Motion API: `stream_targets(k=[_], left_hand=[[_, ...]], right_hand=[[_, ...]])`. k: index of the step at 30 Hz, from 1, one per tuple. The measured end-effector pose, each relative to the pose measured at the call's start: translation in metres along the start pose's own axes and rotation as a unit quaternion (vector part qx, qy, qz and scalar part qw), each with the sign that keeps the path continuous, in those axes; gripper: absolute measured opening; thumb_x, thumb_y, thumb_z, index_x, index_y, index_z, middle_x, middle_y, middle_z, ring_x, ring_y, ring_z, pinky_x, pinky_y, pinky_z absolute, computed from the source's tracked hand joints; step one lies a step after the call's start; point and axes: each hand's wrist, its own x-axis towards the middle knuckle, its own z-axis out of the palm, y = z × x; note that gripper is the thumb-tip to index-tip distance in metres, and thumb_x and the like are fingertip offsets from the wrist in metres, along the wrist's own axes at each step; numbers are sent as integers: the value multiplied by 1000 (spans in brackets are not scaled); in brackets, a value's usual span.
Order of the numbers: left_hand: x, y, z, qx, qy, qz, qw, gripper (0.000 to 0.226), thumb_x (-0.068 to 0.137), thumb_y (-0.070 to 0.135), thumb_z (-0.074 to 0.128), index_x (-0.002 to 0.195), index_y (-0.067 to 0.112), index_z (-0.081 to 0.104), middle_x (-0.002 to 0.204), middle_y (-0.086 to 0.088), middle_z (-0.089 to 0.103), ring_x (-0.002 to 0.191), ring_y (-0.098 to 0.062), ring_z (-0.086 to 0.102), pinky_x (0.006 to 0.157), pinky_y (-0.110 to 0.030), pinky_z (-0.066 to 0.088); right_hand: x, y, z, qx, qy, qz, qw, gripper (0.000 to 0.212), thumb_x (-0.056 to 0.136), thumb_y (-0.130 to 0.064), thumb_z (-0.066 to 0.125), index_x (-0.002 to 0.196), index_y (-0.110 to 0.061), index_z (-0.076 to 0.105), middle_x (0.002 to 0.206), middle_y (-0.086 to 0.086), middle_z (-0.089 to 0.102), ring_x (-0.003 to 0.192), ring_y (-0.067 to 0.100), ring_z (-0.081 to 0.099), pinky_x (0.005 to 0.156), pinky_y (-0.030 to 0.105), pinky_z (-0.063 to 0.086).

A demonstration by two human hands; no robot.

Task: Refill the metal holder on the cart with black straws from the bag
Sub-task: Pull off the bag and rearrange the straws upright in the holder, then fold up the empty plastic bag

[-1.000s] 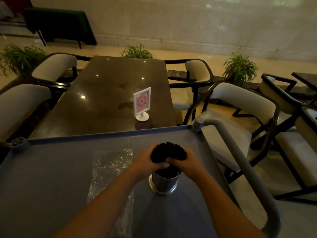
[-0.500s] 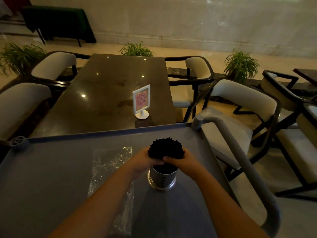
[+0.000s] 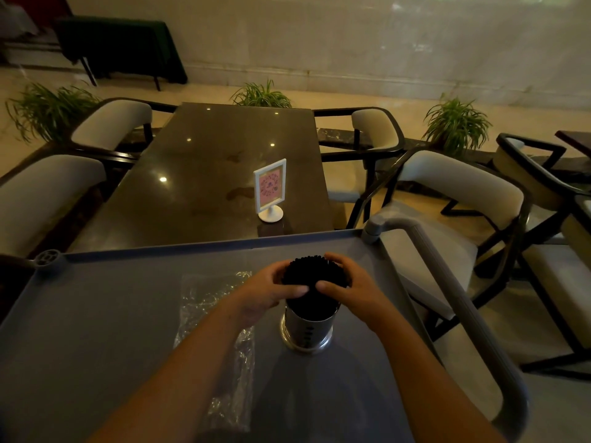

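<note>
Nothing here can be read. The one sign is a small white-framed card stand (image 3: 270, 190) on the dark dining table (image 3: 204, 174) beyond the cart; its pink face carries a dark printed pattern, too small and blurred to make out any words or numbers.

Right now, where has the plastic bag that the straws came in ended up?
In the head view the clear plastic bag lies flat on the grey cart, just left of the metal holder, partly under the left forearm.

Left hand (image 3: 270, 290) and right hand (image 3: 348, 287), forearms extended, fingers curled inward, thumbs nearly meeting.
</note>
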Motion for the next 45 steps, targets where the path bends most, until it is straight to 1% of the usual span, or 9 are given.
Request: stream_targets(k=[3,8,15,21,28,33,36,38,45], left_hand=[[-8,7,-2,7,1,14,1000,83,61,28,88,136,26,53,135,-4,61,128,-26,54,113,-55,36],[-33,29,-8,29,0,50,998,88,59,37,86,139,30,50,139,3,58,128,-17,54,110,-46,39],[-79,36,-41,108,131,145,975,39,85,15,75,121,24,63,115,1,71,105,-12,70,80,-24,57],[-114,3,-81,111,199,152,962,25,86,21,73,109,29,68,103,-1,74,93,-15,73,75,-25,59],[-126,-55,-119,127,206,41,970,25,88,19,71,111,26,65,108,-1,71,88,-13,72,65,-16,55],[-124,-91,-144,141,186,-48,971,25,87,15,72,105,28,63,106,-1,69,91,-13,69,67,-17,55],[-117,-106,-154,154,214,-79,961,20,87,12,72,100,25,63,101,0,68,90,-15,67,64,-17,52],[-109,-115,-158,141,281,-97,944,19,87,4,70,97,16,60,97,-4,66,87,-21,63,62,-22,48],[-98,-133,-159,197,310,-161,916,18,87,14,72,92,1,62,86,-16,67,71,-21,58,64,-37,52]], right_hand=[[1,-8,-4,-48,6,-2,999,70,76,-47,75,137,-36,43,127,-8,51,119,15,53,88,25,49],[-5,-43,-4,-205,97,-94,969,74,73,-71,54,137,-38,39,134,-10,53,121,5,50,97,29,42],[-20,-90,45,-318,102,-233,913,46,85,-48,55,128,-31,52,120,-12,58,101,-7,48,77,6,36],[-35,-86,118,-249,1,-259,933,28,90,-40,52,115,-31,59,95,-14,66,87,0,61,76,17,52],[-16,-25,169,-159,-33,-49,986,17,91,-21,65,108,-19,67,88,-2,71,80,11,68,76,31,58],[1,15,175,-174,-17,113,978,30,91,-26,64,117,-12,61,90,-1,67,84,16,67,78,33,57],[6,25,178,-247,4,163,955,44,89,-46,60,121,-16,55,108,5,67,95,22,65,76,35,52],[8,29,182,-299,1,180,937,40,88,-53,55,109,-19,55,102,4,67,89,22,64,74,35,51],[10,41,198,-302,35,199,932,25,85,-40,62,88,-17,53,82,2,64,75,21,61,67,37,49]])
